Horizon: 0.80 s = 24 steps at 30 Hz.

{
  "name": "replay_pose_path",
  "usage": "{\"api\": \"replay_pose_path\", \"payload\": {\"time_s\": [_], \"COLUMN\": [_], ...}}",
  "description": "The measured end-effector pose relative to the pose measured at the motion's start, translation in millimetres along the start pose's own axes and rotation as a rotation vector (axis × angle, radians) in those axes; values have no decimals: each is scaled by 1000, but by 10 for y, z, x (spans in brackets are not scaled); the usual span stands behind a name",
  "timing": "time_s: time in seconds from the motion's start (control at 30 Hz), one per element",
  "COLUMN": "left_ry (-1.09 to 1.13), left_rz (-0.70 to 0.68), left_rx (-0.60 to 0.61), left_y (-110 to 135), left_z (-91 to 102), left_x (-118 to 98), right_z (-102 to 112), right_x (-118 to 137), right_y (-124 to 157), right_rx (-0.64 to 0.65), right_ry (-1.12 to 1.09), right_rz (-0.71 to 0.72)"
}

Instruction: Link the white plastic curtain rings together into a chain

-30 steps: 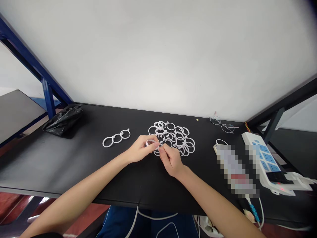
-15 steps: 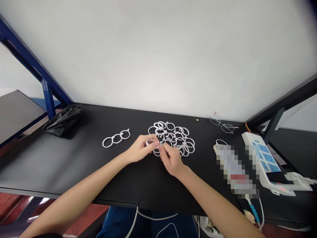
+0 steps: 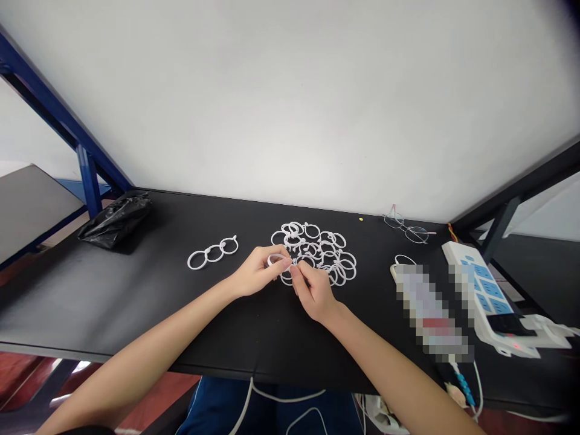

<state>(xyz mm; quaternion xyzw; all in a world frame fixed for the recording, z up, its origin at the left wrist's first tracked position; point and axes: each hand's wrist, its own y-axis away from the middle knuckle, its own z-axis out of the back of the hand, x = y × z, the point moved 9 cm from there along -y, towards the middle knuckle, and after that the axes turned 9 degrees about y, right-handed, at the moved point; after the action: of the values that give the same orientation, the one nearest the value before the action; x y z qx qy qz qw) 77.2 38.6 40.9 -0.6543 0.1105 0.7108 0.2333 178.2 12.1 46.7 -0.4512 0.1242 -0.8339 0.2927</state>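
Note:
My left hand (image 3: 257, 273) pinches a white plastic ring (image 3: 277, 260) just above the black table (image 3: 136, 290). My right hand (image 3: 313, 291) meets it from the right, fingers closed on the same ring's edge. Just beyond both hands lies a pile of several loose white rings (image 3: 319, 251). A chain of three joined white rings (image 3: 212, 253) lies to the left of my left hand.
A crumpled black plastic bag (image 3: 115, 219) sits at the far left of the table. Wire-framed glasses (image 3: 408, 228) lie at the back right. A white and blue power strip (image 3: 484, 293) and a blurred-out object (image 3: 428, 308) with cables lie at the right.

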Motion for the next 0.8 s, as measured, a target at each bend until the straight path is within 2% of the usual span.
{"api": "replay_pose_path", "payload": {"time_s": [0.13,0.47,0.57,0.7,0.8], "left_ry": [-24,-261,-502,-861,-979], "left_rz": [3,-57,-109,-54,-56], "left_rx": [-4,-24,-125,-386,-448], "left_y": [2,-6,-13,2,5], "left_z": [14,53,271,743,916], "left_x": [-6,-100,-169,-156,-98], "right_z": [-3,19,19,7,-5], "right_x": [1,-28,-31,-28,-22], "right_y": [6,13,13,14,14], "right_rx": [1,-37,-35,-35,-37], "right_ry": [2,12,12,7,25], "right_rz": [3,-29,-34,-28,-14]}}
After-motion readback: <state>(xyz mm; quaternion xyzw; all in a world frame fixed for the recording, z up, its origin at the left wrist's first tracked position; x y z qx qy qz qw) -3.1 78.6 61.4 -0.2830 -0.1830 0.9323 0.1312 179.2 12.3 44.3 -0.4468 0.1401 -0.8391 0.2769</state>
